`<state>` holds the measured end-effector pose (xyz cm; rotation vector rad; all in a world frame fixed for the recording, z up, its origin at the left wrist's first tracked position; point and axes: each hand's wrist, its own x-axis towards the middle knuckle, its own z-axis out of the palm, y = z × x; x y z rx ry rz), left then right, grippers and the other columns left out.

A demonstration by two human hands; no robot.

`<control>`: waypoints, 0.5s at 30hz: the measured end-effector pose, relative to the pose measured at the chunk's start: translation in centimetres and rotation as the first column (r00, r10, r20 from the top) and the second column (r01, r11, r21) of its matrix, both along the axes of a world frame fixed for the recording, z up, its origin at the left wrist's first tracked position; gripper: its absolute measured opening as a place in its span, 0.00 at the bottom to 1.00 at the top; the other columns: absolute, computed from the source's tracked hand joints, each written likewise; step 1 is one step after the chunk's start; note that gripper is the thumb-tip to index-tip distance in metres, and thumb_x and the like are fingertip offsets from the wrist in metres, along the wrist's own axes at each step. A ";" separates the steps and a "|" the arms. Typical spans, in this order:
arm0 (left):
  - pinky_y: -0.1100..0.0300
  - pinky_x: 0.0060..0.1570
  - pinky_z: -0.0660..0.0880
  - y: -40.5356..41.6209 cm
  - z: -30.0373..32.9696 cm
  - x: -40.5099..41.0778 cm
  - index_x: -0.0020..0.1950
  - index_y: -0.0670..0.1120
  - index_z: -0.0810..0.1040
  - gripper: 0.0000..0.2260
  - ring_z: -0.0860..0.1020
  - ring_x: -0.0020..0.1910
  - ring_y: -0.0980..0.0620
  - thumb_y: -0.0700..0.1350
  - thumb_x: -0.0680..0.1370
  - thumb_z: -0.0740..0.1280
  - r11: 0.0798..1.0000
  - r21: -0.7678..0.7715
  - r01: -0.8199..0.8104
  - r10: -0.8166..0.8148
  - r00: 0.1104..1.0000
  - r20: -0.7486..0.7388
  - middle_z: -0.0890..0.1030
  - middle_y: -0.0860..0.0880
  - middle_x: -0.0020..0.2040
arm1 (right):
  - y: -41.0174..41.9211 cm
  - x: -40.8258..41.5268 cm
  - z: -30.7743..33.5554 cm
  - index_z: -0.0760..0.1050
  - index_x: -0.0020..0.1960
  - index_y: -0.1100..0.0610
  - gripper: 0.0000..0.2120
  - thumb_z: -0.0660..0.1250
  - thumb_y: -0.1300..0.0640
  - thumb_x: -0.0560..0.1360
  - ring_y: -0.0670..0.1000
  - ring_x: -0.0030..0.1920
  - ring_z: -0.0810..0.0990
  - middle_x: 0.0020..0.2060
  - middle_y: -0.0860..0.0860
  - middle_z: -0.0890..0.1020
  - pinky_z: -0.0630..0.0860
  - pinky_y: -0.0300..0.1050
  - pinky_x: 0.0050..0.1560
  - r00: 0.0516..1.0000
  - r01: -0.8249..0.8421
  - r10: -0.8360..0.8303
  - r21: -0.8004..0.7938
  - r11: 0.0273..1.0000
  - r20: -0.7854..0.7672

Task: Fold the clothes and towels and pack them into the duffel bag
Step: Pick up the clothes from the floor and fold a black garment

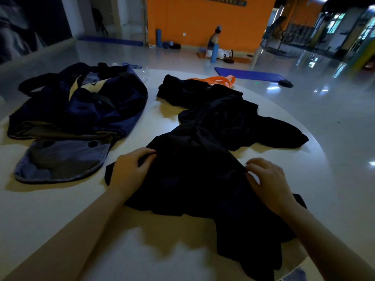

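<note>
A black garment [192,179] lies crumpled on the round white table [60,209] in front of me. My left hand [132,167] pinches a fold at its left edge. My right hand [267,179] grips the fabric at its right side. More black clothing [223,110] is heaped behind it, stretching toward the table's far side. The navy duffel bag [81,106] sits open at the left, its grey-blue flap [60,159] spread flat toward me.
An orange resistance band [219,81] lies at the table's far edge. A blue band [133,65] and a clear bottle [145,75] sit behind the bag. On the floor beyond are a blue yoga mat [247,75] and foam rollers.
</note>
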<state>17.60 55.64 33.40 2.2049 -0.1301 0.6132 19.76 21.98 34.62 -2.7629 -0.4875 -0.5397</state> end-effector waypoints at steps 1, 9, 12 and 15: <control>0.77 0.46 0.69 0.0 0.5 -0.2 0.50 0.47 0.81 0.05 0.78 0.45 0.61 0.45 0.78 0.66 0.999 -0.040 -0.013 0.015 0.999 0.030 0.82 0.53 0.44 | 0.1 -0.4 1.0 0.80 0.50 0.56 0.13 0.61 0.51 0.77 0.55 0.49 0.80 0.50 0.51 0.79 0.75 0.53 0.50 1.000 0.005 -0.004 0.073 0.997 -0.025; 0.68 0.45 0.75 -0.8 4.0 -0.2 0.44 0.52 0.79 0.04 0.80 0.42 0.61 0.43 0.77 0.68 0.905 -0.426 0.017 -0.016 1.000 0.005 0.82 0.56 0.39 | 8.7 -6.9 4.1 0.76 0.50 0.50 0.21 0.55 0.36 0.73 0.49 0.50 0.76 0.52 0.45 0.76 0.72 0.44 0.46 0.999 -0.006 -0.003 -0.184 0.983 -0.051; 0.61 0.46 0.75 -0.2 4.8 -0.1 0.45 0.49 0.79 0.03 0.79 0.42 0.58 0.44 0.77 0.67 0.866 -0.500 0.006 -0.003 1.000 0.007 0.81 0.54 0.40 | 8.8 -5.8 5.2 0.74 0.49 0.53 0.06 0.60 0.52 0.78 0.48 0.42 0.76 0.45 0.48 0.77 0.75 0.43 0.42 0.997 -0.013 0.015 0.038 0.999 -0.071; 0.62 0.45 0.76 1.6 6.6 0.1 0.43 0.50 0.79 0.05 0.79 0.40 0.59 0.42 0.78 0.66 0.826 -0.564 0.019 0.012 0.999 0.052 0.82 0.56 0.37 | 7.7 -4.2 9.0 0.73 0.47 0.52 0.03 0.62 0.57 0.79 0.46 0.36 0.76 0.37 0.48 0.77 0.72 0.40 0.36 0.980 0.024 0.065 0.445 0.895 -0.185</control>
